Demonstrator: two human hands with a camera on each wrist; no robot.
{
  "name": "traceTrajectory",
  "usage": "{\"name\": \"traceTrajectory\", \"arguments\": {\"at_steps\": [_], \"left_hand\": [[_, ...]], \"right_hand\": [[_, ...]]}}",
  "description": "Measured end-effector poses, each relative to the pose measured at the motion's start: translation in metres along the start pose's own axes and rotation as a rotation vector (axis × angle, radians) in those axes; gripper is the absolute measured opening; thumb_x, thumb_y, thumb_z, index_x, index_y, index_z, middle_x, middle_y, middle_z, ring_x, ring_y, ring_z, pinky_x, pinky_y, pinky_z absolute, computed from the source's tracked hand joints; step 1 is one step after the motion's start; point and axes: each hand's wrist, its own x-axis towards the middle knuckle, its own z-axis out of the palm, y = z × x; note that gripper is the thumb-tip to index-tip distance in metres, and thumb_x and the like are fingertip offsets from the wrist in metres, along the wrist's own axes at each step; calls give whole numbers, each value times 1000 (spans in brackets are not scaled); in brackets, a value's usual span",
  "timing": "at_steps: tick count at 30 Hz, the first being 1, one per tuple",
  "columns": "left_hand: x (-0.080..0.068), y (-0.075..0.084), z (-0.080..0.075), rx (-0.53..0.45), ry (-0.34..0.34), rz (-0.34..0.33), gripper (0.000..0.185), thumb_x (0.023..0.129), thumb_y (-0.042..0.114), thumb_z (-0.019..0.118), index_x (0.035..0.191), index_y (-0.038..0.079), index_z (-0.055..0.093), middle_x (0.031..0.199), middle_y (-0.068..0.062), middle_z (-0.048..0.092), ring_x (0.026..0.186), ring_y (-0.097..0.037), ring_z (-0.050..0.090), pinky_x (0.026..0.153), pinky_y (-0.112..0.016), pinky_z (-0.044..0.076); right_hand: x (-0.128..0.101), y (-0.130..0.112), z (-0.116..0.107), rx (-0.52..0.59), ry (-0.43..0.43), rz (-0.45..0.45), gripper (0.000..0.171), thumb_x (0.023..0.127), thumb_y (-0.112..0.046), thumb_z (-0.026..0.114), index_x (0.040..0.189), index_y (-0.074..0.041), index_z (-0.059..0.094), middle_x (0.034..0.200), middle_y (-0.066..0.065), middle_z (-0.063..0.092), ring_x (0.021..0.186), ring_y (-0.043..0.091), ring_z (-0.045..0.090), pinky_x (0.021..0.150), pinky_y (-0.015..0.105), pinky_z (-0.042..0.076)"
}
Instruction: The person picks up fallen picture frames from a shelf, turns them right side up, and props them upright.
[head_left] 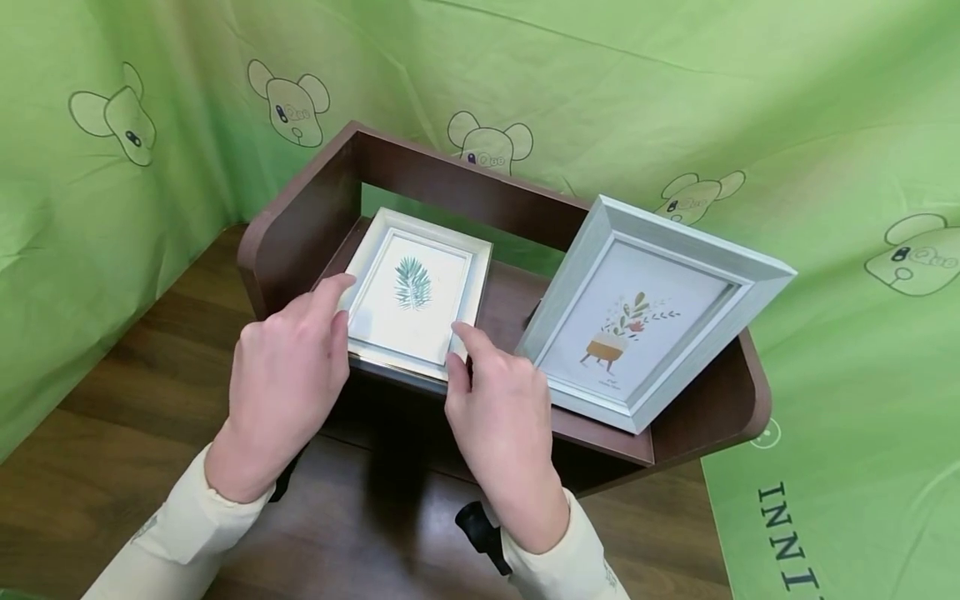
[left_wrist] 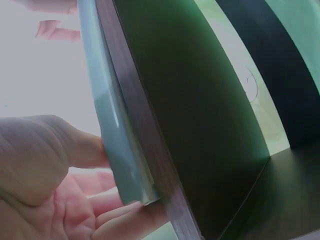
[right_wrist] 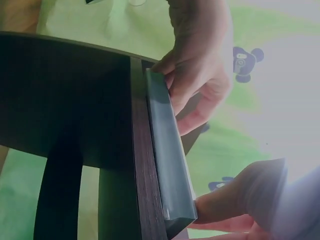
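- On the shelf (head_left: 513,304), at its front edge, lies the small frame (head_left: 420,292), face up between my hands; the large frame (head_left: 637,325) stands tilted just to its right.
- My left grip (head_left: 288,354) is closed only to the width of the border, thumb and fingers bent about the left side.
- My right grip (head_left: 502,408) pinches the opposite side near its front corner, index finger on the border, thumb at the edge.
- To handle this well, I would press evenly from both sides, turn the frame in small nudges, and leave the glass untouched.
- My right knuckles are the risk, I judge: they sit close to the large frame's lower corner, so any sideways shift should be slow.
- Only the head view gives me the leaf print (head_left: 412,283) and the large frame.
- Both wrist views show what that one hides: the small frame's front side, running along the front board (right_wrist: 146,160), and my left fingers reaching round its corner. Whether its underside touches wood everywhere, I cannot tell.
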Motion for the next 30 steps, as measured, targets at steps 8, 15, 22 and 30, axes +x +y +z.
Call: {"name": "traceTrajectory", "arguments": {"at_steps": [8, 15, 22, 30], "left_hand": [[-7, 1, 2, -73, 110, -1, 37, 82, -9, 62, 115, 6, 64, 71, -9, 62, 43, -21, 43, 37, -38, 36], [-12, -1, 2, -102, 152, -6, 28, 84, -6, 55, 107, 5, 67, 68, -3, 57, 46, -14, 38, 39, -32, 28], [-11, -3, 7, -154, 216, -5, 24, 83, -6, 57, 102, 4, 67, 70, -3, 57, 52, -16, 49, 41, -36, 35], [-7, -7, 14, -221, 255, -19, 21, 87, 0, 58, 105, 3, 68, 104, -8, 70, 86, -21, 68, 48, -44, 48]], "right_hand": [[-10, 0, -3, -21, 71, -9, 23, 82, -8, 76, 104, -13, 76, 52, -2, 57, 39, 18, 42, 37, 26, 26], [-16, -1, -2, -33, 134, -19, 24, 78, -9, 78, 100, -17, 77, 53, -5, 59, 38, 18, 43, 36, 26, 23], [-17, 1, 2, -28, 227, -39, 26, 76, -8, 79, 99, -20, 77, 60, -6, 65, 39, 16, 46, 36, 25, 22], [-13, 3, 11, 47, 362, -129, 24, 78, -4, 78, 99, -15, 77, 91, 1, 75, 46, 16, 57, 35, 26, 29]]}}
